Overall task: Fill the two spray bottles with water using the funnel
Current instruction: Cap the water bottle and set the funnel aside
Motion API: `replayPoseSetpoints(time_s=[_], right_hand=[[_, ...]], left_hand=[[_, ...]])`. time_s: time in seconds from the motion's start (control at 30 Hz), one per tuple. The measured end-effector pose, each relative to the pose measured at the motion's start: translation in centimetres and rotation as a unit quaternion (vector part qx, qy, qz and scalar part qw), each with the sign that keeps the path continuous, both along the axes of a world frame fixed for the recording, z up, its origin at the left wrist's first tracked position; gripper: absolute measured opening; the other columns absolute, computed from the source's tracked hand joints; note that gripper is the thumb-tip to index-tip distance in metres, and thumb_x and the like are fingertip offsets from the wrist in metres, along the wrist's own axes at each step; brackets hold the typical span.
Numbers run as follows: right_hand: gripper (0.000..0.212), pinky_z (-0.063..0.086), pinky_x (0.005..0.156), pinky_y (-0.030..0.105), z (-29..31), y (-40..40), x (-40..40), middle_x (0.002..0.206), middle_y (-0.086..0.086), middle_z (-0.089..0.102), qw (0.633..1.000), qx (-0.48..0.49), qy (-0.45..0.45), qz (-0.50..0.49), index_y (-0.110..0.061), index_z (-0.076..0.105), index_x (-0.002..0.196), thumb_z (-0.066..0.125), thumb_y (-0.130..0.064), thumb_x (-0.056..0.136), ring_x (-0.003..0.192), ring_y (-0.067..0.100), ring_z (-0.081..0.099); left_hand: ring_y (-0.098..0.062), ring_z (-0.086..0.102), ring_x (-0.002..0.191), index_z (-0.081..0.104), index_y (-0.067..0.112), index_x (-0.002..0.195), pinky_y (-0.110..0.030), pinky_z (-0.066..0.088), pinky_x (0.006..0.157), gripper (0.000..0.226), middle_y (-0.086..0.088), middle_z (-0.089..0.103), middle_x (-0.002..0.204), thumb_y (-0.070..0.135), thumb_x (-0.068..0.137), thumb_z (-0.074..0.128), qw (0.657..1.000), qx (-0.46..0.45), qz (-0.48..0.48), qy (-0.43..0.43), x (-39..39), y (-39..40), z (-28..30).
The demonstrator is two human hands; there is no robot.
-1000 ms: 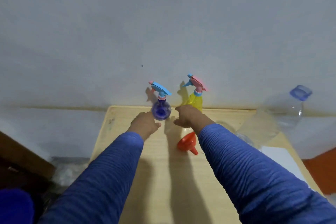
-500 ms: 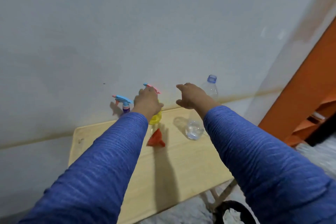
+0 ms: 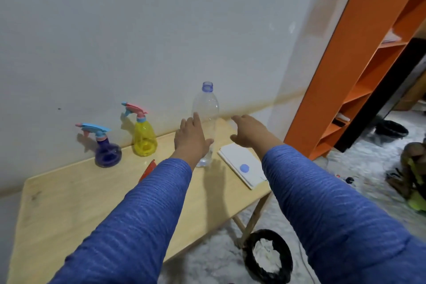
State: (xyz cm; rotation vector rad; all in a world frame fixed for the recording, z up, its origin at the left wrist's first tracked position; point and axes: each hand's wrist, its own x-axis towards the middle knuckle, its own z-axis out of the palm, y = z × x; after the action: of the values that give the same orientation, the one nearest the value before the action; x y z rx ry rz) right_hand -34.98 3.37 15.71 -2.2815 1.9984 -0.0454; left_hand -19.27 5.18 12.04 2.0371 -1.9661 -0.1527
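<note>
A purple spray bottle (image 3: 107,150) and a yellow spray bottle (image 3: 144,138), both with pink-and-blue trigger heads on, stand at the back of the wooden table (image 3: 69,196) against the wall. An orange funnel (image 3: 147,170) lies on the table, mostly hidden behind my left sleeve. A tall clear water bottle (image 3: 207,113) stands uncapped to the right of them, with a little water at its bottom. My left hand (image 3: 190,139) is in front of this bottle's left side with fingers straight. My right hand (image 3: 250,131) hovers to its right, fingers relaxed, holding nothing.
A white notebook (image 3: 237,163) with the blue bottle cap (image 3: 244,168) on it lies at the table's right end. An orange shelf unit (image 3: 345,64) stands to the right. A black-lined bin (image 3: 268,258) sits on the floor below the table edge.
The view swung right. Both hands left the spray bottles and moved right to either side of the clear water bottle. The notebook and cap came into view.
</note>
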Motion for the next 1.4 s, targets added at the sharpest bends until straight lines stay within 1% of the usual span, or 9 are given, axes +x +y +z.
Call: replayPoseSetpoints(time_s=[0.33,0.6,0.73,0.8,0.97,1.07,1.17,1.23,1.4], right_hand=[[0.071,0.038,0.101,0.037,-10.9,-4.9,-6.3,0.143,0.011,0.037,0.988,0.117,-0.039,0.088,-0.029,0.019,0.148,0.059,-0.028,0.089,0.129,0.027,0.041],[0.053,0.044,0.096,0.035,-18.2,-8.1,-8.6,0.129,0.006,0.045,0.977,0.170,-0.044,0.121,-0.030,0.041,0.138,0.057,-0.021,0.088,0.120,0.026,0.047],[0.021,0.043,0.069,0.027,-19.7,-8.4,-9.0,0.099,0.009,0.047,0.977,0.143,-0.058,0.146,-0.012,0.063,0.097,0.045,-0.007,0.086,0.094,0.029,0.049],[0.027,0.043,0.077,0.029,-19.8,-8.7,-9.2,0.104,0.011,0.051,0.976,0.142,-0.086,0.142,-0.011,0.065,0.108,0.046,-0.008,0.089,0.099,0.029,0.052],[0.034,0.040,0.088,0.024,-15.0,-10.5,-7.4,0.120,0.011,0.062,0.957,0.090,-0.258,0.102,-0.012,0.061,0.122,0.059,-0.023,0.089,0.107,0.025,0.058],[0.030,0.044,0.086,0.020,-8.4,-11.9,-4.3,0.113,0.003,0.067,0.879,0.044,-0.464,0.096,-0.016,0.064,0.117,0.061,-0.023,0.089,0.087,0.014,0.062],[0.029,0.051,0.089,0.026,-2.3,-12.8,-1.5,0.108,-0.006,0.067,0.798,0.010,-0.581,0.160,-0.021,0.065,0.116,0.061,-0.016,0.088,0.088,0.011,0.063],[0.031,0.049,0.090,0.020,0.6,-13.2,-0.2,0.113,-0.005,0.066,0.778,-0.005,-0.589,0.219,-0.019,0.064,0.118,0.059,-0.010,0.088,0.092,0.007,0.060],[0.035,0.040,0.082,0.000,3.5,-13.8,1.5,0.124,0.001,0.063,0.830,-0.014,-0.432,0.353,-0.017,0.062,0.122,0.056,-0.005,0.089,0.107,0.010,0.059]], left_hand=[[-0.026,0.003,0.146,-0.020,0.033,0.145,-0.049,0.021,0.111,0.107,-0.010,0.000,0.158,0.049,0.081,0.064,0.964,-0.145,0.131,0.182,-3.9,-4.4,-4.1],[-0.017,0.010,0.145,-0.013,0.030,0.148,-0.034,0.020,0.113,0.116,-0.001,0.005,0.158,0.038,0.073,0.076,0.923,-0.226,0.139,0.278,-4.4,-7.2,-5.5],[-0.015,0.022,0.142,-0.012,0.030,0.148,-0.023,0.021,0.105,0.114,-0.003,0.014,0.157,0.032,0.076,0.076,0.916,-0.227,0.152,0.294,-4.6,-7.4,-5.9],[-0.016,0.030,0.138,-0.013,0.032,0.147,-0.025,0.026,0.103,0.113,-0.006,0.022,0.155,0.031,0.077,0.076,0.913,-0.226,0.154,0.302,-4.8,-7.4,-5.9],[-0.016,0.038,0.134,-0.009,0.030,0.148,-0.023,0.030,0.101,0.110,-0.004,0.021,0.155,0.025,0.078,0.075,0.906,-0.230,0.161,0.316,-5.3,-7.4,-5.8],[-0.016,0.040,0.132,-0.008,0.030,0.149,-0.022,0.032,0.100,0.110,-0.003,0.024,0.154,0.024,0.077,0.076,0.905,-0.235,0.163,0.315,-5.4,-7.5,-5.9],[-0.015,0.041,0.131,-0.006,0.031,0.149,-0.019,0.032,0.098,0.110,-0.006,0.031,0.151,0.022,0.077,0.076,0.901,-0.235,0.168,0.324,-5.4,-7.6,-6.1],[-0.015,0.042,0.130,-0.006,0.033,0.148,-0.019,0.032,0.097,0.110,-0.009,0.037,0.147,0.022,0.076,0.076,0.899,-0.231,0.173,0.329,-5.3,-7.6,-6.1],[-0.015,0.041,0.131,-0.005,0.035,0.148,-0.022,0.032,0.097,0.109,-0.006,0.034,0.149,0.020,0.077,0.076,0.894,-0.218,0.179,0.347,-5.1,-7.6,-5.9]])
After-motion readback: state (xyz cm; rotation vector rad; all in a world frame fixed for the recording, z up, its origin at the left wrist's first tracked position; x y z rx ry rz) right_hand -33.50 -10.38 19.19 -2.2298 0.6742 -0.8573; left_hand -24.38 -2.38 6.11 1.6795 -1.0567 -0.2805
